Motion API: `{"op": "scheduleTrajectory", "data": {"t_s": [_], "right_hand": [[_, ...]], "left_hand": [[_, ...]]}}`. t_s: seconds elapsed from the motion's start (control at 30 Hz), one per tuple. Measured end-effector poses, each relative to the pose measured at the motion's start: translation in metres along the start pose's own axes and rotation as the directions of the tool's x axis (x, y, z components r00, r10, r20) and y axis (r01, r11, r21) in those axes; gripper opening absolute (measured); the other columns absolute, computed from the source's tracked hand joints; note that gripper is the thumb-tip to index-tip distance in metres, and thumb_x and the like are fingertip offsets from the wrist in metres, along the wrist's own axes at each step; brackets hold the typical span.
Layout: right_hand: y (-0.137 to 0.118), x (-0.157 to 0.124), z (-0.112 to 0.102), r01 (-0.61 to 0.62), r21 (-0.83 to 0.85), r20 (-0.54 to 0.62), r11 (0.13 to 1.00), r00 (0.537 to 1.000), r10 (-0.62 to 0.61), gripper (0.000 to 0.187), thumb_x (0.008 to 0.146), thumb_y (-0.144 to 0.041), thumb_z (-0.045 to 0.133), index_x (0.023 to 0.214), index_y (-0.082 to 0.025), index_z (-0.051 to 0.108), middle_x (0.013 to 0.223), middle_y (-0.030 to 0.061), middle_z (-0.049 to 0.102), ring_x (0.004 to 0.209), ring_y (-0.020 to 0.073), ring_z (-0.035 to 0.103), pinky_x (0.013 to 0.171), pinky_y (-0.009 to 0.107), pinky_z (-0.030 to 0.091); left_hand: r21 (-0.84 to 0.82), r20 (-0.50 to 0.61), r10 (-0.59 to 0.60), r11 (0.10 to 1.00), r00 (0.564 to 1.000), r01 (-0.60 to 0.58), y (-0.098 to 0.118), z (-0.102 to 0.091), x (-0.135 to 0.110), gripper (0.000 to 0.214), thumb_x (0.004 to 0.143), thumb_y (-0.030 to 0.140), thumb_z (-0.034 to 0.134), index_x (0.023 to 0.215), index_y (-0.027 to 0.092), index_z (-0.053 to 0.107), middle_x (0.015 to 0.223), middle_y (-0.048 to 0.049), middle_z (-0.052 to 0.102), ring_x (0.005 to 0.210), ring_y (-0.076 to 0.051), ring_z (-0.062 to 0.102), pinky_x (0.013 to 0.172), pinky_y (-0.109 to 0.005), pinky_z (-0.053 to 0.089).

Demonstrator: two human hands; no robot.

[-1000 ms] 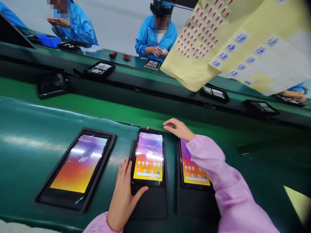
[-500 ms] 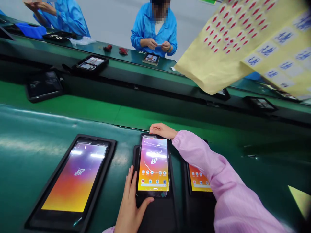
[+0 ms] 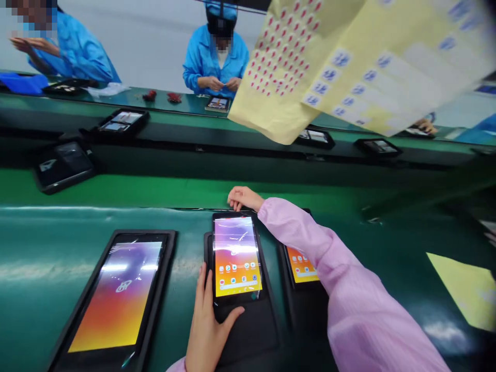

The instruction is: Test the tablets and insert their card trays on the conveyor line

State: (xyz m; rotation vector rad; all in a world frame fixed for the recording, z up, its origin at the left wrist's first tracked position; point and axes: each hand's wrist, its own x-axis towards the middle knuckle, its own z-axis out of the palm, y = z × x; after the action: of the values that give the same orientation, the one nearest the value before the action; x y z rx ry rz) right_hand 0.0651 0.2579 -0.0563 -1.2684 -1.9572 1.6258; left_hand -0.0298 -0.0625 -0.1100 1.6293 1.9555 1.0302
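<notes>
A tablet (image 3: 237, 258) with a lit home screen and glossy film lies over the upper part of a black tray (image 3: 248, 330). Along its left edge rests my left hand (image 3: 207, 325), open, with fingers stretched and thumb apart above the tray. My right hand (image 3: 244, 198) is at the tablet's top edge, its fingers loosely bent and slightly apart, with nothing visible in them. To the left, another lit tablet (image 3: 116, 294) sits in its own black tray. My right sleeve partly covers a third lit tablet (image 3: 300, 268).
Yellow sticker sheets (image 3: 279, 67) hang at the upper right. A yellow paper (image 3: 465, 289) lies at the right. Beyond the green table runs a conveyor (image 3: 174, 188) with a dark device (image 3: 64, 165) on it. Two co-workers in blue sit opposite.
My right hand's fingers have loosened at the tablet's top edge. My left hand stays beside the tablet. The view has shifted, so the background appears farther left.
</notes>
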Motion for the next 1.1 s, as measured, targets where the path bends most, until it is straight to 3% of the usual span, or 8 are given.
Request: {"op": "scheduleTrajectory", "data": {"t_s": [0.17, 0.27, 0.33, 0.43, 0.53, 0.73, 0.9, 1.1], "right_hand": [[0.015, -0.081, -0.077, 0.085, 0.02, -0.431, 0.996, 0.9, -0.068, 0.017, 0.093, -0.032, 0.055, 0.086, -0.016, 0.058, 0.078, -0.0007, 0.063, 0.068, 0.0101, 0.06, 0.07, 0.027, 0.052], [0.043, -0.163, -0.109, 0.09, -0.029, -0.582, 0.996, 0.808, -0.09, 0.017, 0.089, -0.03, 0.057, 0.075, -0.019, 0.055, 0.086, 0.0015, 0.068, 0.084, 0.0138, 0.062, 0.087, 0.031, 0.048], [0.06, -0.194, -0.115, 0.076, -0.054, -0.595, 0.996, 0.798, -0.093, 0.018, 0.088, -0.03, 0.059, 0.074, -0.019, 0.057, 0.099, 0.0036, 0.069, 0.097, 0.0165, 0.061, 0.095, 0.036, 0.044], [0.079, -0.191, -0.114, 0.064, -0.063, -0.542, 0.996, 0.836, -0.088, 0.017, 0.089, -0.031, 0.061, 0.083, -0.016, 0.062, 0.108, 0.0053, 0.067, 0.105, 0.0186, 0.06, 0.098, 0.041, 0.044], [0.09, -0.168, -0.113, 0.065, -0.04, -0.501, 0.997, 0.862, -0.076, 0.027, 0.091, -0.036, 0.059, 0.105, -0.014, 0.062, 0.11, 0.0064, 0.064, 0.102, 0.0192, 0.061, 0.091, 0.043, 0.05], [0.106, -0.165, -0.116, 0.078, 0.027, -0.453, 0.997, 0.89, -0.057, 0.032, 0.093, -0.039, 0.055, 0.115, -0.015, 0.058, 0.111, 0.0068, 0.063, 0.093, 0.0171, 0.063, 0.082, 0.038, 0.054], [0.106, -0.172, -0.114, 0.06, 0.038, -0.394, 0.997, 0.918, -0.04, 0.029, 0.094, -0.039, 0.055, 0.109, -0.015, 0.06, 0.102, 0.0049, 0.064, 0.084, 0.0142, 0.063, 0.076, 0.034, 0.055], [0.084, -0.175, -0.11, 0.027, -0.026, -0.426, 0.999, 0.904, -0.035, 0.026, 0.093, -0.041, 0.052, 0.081, -0.018, 0.055, 0.079, 0.0015, 0.067, 0.075, 0.0147, 0.064, 0.077, 0.034, 0.052]], "left_hand": [[-0.042, -0.059, 0.038, 0.998, 0.998, -0.04, -0.005, -0.012, 0.022, 0.07, 0.083, 0.05, 0.062, 0.141, 0.023, 0.034, 0.149, -0.0151, 0.035, 0.137, -0.031, 0.039, 0.112, -0.052, 0.036], [-0.037, -0.131, 0.034, 0.999, 0.991, -0.039, -0.002, -0.017, 0.078, 0.065, 0.086, 0.056, 0.052, 0.133, 0.013, 0.044, 0.137, -0.0202, 0.046, 0.131, -0.031, 0.044, 0.112, -0.048, 0.035], [0.022, -0.096, 0.014, 1.0, 0.995, -0.012, 0.002, -0.016, 0.127, 0.073, 0.087, 0.06, 0.044, 0.134, 0.004, 0.044, 0.135, -0.0252, 0.048, 0.131, -0.035, 0.043, 0.112, -0.05, 0.032], [0.017, 0.095, -0.02, 1.0, 0.995, 0.019, 0.006, -0.013, 0.187, 0.068, 0.085, 0.064, 0.042, 0.117, 0.006, 0.06, 0.125, -0.0234, 0.059, 0.123, -0.036, 0.051, 0.109, -0.049, 0.034], [-0.016, 0.144, -0.065, 0.998, 0.987, 0.068, 0.003, -0.013, 0.208, 0.069, 0.087, 0.068, 0.028, 0.091, 0.014, 0.07, 0.102, -0.017, 0.07, 0.107, -0.034, 0.062, 0.098, -0.046, 0.043], [-0.088, -0.015, -0.106, 0.991, 0.994, 0.105, -0.004, -0.01, 0.189, 0.078, 0.09, 0.064, 0.005, 0.081, 0.016, 0.066, 0.093, -0.0127, 0.071, 0.09, -0.026, 0.065, 0.084, -0.037, 0.047], [-0.123, 0.04, 0.003, 0.992, 0.999, 0.002, -0.005, 0.001, 0.182, 0.076, 0.091, 0.063, 0.009, 0.063, 0.017, 0.062, 0.071, -0.0087, 0.068, 0.071, -0.019, 0.063, 0.072, -0.029, 0.047], [-0.099, 0.069, 0.086, 0.992, 0.994, -0.079, 0.002, -0.005, 0.182, 0.073, 0.093, 0.059, 0.013, 0.067, 0.016, 0.066, 0.073, -0.01, 0.069, 0.075, -0.02, 0.065, 0.079, -0.032, 0.05]]}}
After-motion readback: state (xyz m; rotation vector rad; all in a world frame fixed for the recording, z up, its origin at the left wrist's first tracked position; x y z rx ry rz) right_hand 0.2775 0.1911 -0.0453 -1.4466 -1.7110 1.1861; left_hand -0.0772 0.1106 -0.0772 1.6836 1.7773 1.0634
